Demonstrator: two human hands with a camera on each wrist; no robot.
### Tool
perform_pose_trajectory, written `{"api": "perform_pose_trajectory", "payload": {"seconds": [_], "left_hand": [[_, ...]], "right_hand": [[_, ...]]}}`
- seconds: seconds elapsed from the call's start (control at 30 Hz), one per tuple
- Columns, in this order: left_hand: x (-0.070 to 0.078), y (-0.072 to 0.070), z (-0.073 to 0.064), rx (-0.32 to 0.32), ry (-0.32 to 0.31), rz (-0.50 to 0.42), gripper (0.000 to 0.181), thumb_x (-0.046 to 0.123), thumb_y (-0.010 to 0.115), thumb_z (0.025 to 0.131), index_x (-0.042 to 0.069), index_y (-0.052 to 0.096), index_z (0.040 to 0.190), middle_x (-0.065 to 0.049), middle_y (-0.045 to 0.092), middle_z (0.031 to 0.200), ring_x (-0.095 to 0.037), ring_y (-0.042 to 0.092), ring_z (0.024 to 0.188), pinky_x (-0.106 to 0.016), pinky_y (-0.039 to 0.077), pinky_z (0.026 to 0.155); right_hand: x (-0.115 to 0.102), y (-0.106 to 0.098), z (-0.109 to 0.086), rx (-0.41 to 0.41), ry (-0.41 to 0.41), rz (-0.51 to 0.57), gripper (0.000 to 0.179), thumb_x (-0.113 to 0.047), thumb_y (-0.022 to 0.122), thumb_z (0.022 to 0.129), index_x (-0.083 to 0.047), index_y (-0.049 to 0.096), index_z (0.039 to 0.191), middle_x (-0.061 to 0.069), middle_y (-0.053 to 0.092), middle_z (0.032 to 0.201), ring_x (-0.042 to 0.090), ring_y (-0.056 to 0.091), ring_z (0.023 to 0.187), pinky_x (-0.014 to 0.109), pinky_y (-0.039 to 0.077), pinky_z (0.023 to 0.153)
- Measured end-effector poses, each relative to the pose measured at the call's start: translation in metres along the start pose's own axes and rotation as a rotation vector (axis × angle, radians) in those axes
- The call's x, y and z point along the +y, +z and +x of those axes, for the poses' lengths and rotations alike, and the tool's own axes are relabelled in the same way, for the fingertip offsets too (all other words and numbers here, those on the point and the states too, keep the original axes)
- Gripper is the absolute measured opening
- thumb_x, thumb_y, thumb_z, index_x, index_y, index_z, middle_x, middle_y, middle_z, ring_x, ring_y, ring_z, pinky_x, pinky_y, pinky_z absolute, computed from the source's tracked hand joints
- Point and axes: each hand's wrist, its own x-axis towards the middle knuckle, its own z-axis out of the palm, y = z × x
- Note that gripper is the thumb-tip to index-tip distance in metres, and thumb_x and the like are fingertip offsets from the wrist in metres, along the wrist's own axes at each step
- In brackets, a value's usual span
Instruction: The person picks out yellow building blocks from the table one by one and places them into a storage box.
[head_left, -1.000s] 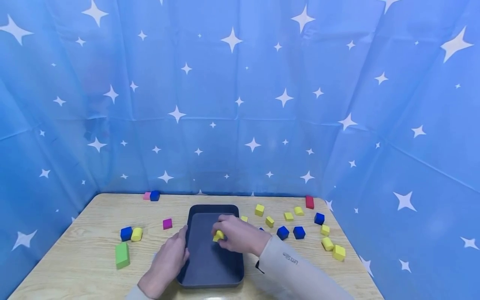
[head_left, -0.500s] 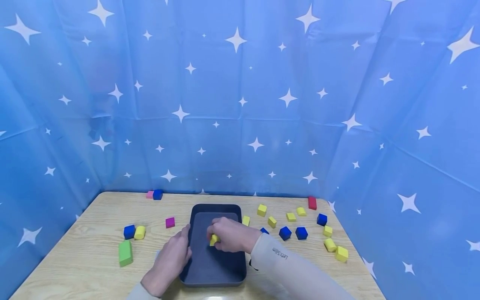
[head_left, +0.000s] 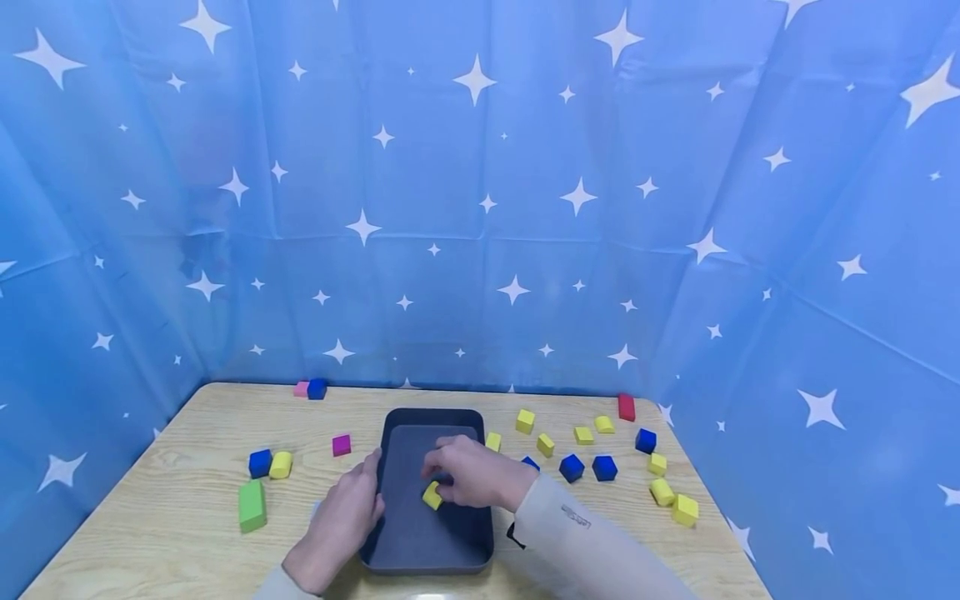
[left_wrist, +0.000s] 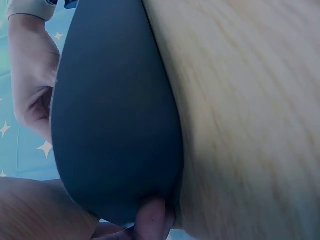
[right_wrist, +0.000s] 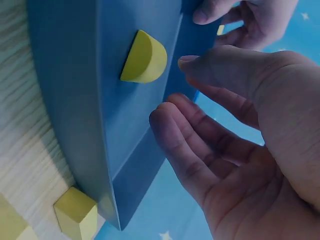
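Observation:
A dark grey tray (head_left: 420, 546) lies on the wooden table. My left hand (head_left: 341, 517) grips its left wall, the thumb reaching over the rim; in the left wrist view a fingertip (left_wrist: 151, 217) lies against the outer side of the wall. Inside the tray, a yellow half-round block (right_wrist: 145, 57) rests on the floor. My right hand (head_left: 480, 473) hovers just right of this block, its thumb and fingers spread apart with nothing between them. The right wrist view shows a gap between the fingertips and the block.
Right of the tray lie several yellow blocks (head_left: 525, 421), several blue blocks (head_left: 572, 467) and a red block (head_left: 626, 407). To the left are a green block (head_left: 252, 506), a yellow cylinder (head_left: 281, 464), a blue block (head_left: 260, 462) and a magenta block (head_left: 341, 445). A starry blue curtain (head_left: 420, 183) hangs behind.
My right hand has let go of the yellow half-round block, which now rests in the tray, and has drawn slightly to the right. The left hand stays on the tray's wall.

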Motion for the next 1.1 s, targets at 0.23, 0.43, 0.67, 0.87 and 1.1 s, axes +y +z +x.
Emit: {"api": "perform_pose_trajectory", "payload": {"seconds": [0.23,0.43,0.67,0.87,1.1], "left_hand": [[0.000,0.001,0.000,0.004,-0.001,-0.006,0.068,-0.001,0.082,0.101,-0.012,0.056,0.162,-0.035,0.075,0.146,-0.043,0.084,0.120,-0.056,0.073,0.095],[0.000,0.001,0.000,0.006,-0.004,0.002,0.068,0.000,0.082,0.101,-0.012,0.056,0.162,-0.036,0.074,0.146,-0.046,0.083,0.120,-0.056,0.073,0.095],[0.000,0.001,0.001,0.006,-0.006,0.002,0.067,0.000,0.082,0.101,-0.013,0.056,0.162,-0.036,0.075,0.145,-0.046,0.083,0.121,-0.056,0.073,0.096],[0.001,0.000,0.001,0.005,-0.012,-0.004,0.068,-0.001,0.082,0.101,-0.012,0.055,0.162,-0.037,0.073,0.147,-0.046,0.083,0.120,-0.056,0.073,0.095],[0.001,0.000,0.002,-0.003,-0.021,-0.003,0.067,-0.001,0.081,0.102,-0.012,0.055,0.163,-0.036,0.073,0.149,-0.046,0.083,0.122,-0.056,0.073,0.096]], "right_hand": [[0.003,-0.006,-0.012,0.061,0.024,0.084,0.025,-0.009,0.081,0.109,-0.012,0.084,0.134,0.002,0.080,0.130,0.016,0.080,0.114,0.023,0.067,0.096],[0.008,-0.007,-0.025,0.106,0.079,0.144,0.026,-0.013,0.081,0.110,-0.015,0.084,0.135,0.004,0.079,0.130,0.004,0.075,0.105,0.021,0.066,0.092],[0.016,-0.007,-0.040,0.187,0.117,0.211,0.027,-0.014,0.080,0.112,-0.016,0.083,0.138,0.008,0.078,0.134,0.021,0.079,0.114,0.026,0.068,0.093],[0.029,-0.009,-0.048,0.251,0.178,0.235,0.026,-0.015,0.077,0.113,-0.017,0.082,0.138,0.006,0.077,0.135,0.029,0.077,0.120,0.030,0.066,0.088],[0.045,-0.010,-0.052,0.319,0.258,0.228,0.028,-0.010,0.079,0.111,-0.014,0.082,0.138,0.013,0.076,0.134,0.030,0.076,0.121,0.048,0.071,0.099]]}}
